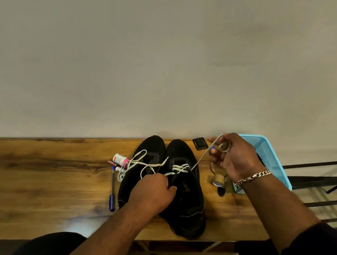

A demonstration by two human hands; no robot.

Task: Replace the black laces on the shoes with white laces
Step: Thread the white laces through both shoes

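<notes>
Black shoes [164, 180] (two), right hand [236, 158] pinching one white lace [201, 157], left hand [153, 191] gripping shoe

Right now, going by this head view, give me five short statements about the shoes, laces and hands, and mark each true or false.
1. The right hand pulls a white lace taut, up and away from the right-side black shoe. True.
2. The left hand rests flat on the wooden table. False: it sits curled over the shoes.
3. The light blue plastic basket sits left of the shoes. False: it sits to their right.
4. A blue pen lies left of the left-side black shoe. True.
5. The shoes stand stacked. False: they stand side by side.
</notes>
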